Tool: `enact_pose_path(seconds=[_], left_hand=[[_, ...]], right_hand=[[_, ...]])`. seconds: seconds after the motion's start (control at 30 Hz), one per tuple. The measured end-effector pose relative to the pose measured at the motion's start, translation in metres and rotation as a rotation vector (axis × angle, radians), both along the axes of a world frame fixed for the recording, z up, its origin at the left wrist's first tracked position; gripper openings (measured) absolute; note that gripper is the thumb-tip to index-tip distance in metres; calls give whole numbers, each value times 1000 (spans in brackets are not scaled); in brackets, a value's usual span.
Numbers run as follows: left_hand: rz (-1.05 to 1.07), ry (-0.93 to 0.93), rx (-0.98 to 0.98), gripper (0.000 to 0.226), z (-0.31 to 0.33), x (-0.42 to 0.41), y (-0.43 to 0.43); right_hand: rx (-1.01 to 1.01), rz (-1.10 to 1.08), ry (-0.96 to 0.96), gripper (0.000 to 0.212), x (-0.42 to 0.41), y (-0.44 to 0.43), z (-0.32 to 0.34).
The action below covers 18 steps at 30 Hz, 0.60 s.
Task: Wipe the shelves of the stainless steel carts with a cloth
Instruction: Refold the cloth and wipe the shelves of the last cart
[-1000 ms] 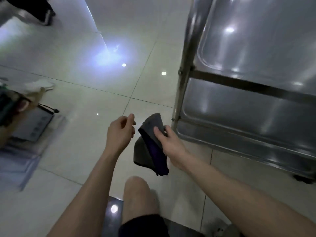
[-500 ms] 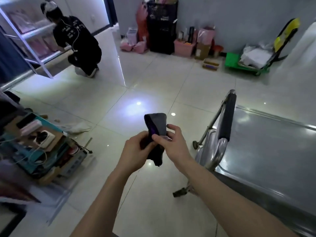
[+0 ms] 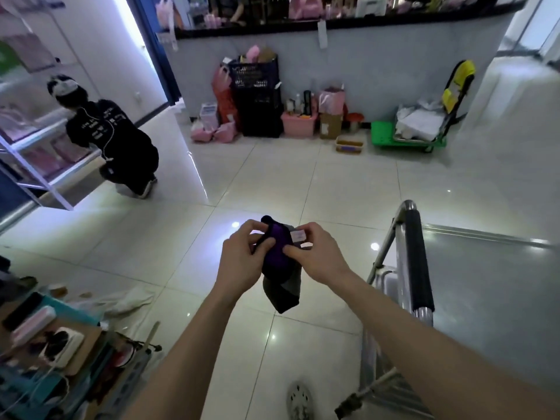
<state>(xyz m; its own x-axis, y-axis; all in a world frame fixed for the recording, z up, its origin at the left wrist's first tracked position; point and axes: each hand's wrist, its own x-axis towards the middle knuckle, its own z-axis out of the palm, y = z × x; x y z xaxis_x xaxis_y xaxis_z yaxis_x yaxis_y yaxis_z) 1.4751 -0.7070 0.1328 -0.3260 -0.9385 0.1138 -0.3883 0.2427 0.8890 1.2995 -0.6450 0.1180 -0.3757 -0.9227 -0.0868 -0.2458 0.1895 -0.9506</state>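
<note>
— Where was the cloth [image 3: 283,291]?
— Bunched between both my hands, in the air over the tiled floor [image 3: 188,262], just off the handle end of the cart [image 3: 491,298] and not touching it.
— And the fingers?
— My left hand [image 3: 241,262] had its fingers [image 3: 252,229] curled round the cloth's left side. My right hand [image 3: 318,257] pinched the top by a small white tag [image 3: 297,236]. The grey-and-black lower part hung loose.
— The cart's shelf?
— To my right, beyond the black-gripped handle [image 3: 417,262].
</note>
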Motion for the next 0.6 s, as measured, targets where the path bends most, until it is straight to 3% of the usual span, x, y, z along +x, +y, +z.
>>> enact_pose_path(seconds=[0.2, 0.3, 0.43, 0.53, 0.6], left_hand=[[90, -150, -120, 18, 3, 1, -150], [125, -171, -208, 24, 15, -11, -224], [74, -145, -243, 15, 36, -58, -313], [-2, -111, -258, 14, 41, -102, -369], [-74, -79, -277, 12, 43, -135, -409]], right_hand=[[-17, -90, 186, 20, -73, -109, -2], [-8, -147, 268, 24, -119, -153, 3], [-54, -209, 386, 28, -169, -196, 17], [-56, -232, 613, 16, -211, -220, 24], [0, -208, 824, 19, -242, -231, 28]])
